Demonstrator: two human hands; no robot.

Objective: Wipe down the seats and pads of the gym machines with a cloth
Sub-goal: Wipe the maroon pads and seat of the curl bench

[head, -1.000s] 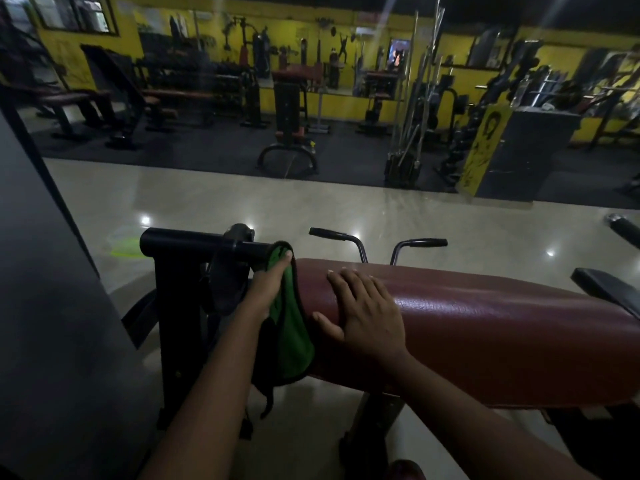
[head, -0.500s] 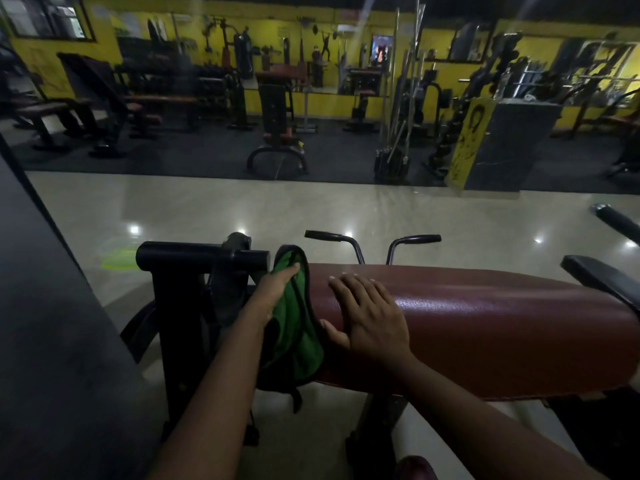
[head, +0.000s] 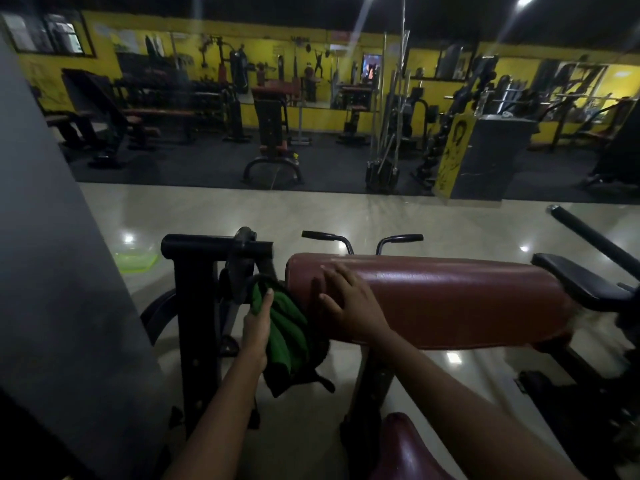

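From my end, the job looks to be in its early part. The green cloth (head: 287, 334) sits on the left end face of the long maroon pad (head: 450, 299), so I judge the end cap is the bit being wiped now. The pad's top carries a sheen, but I cannot tell from that whether it has been wiped. As far as I can judge, the small maroon seat (head: 405, 448) at the bottom edge, the black side pad (head: 581, 282) at the right and the benches (head: 156, 114) across the dark mat are all left to do.

My left hand (head: 258, 327) lies flat against the cloth, fingers straight and held together, pressing it sideways into the pad's end. I cannot see the thumb, so I cannot say whether it hooks any of the fabric. The cloth is sandwiched between that palm and the pad. Its upper edge reaches just past my fingertips, close to the black frame bracket (head: 242, 271), and its lower part, with a dark strap or hem, hangs free below the pad.

My right hand (head: 349, 303) rests on the pad's near face just beside the cloth, fingers spread and straight, gripping nothing; I take it as a brace. The two hands are close together, with only the pad's corner and the cloth's edge between them.
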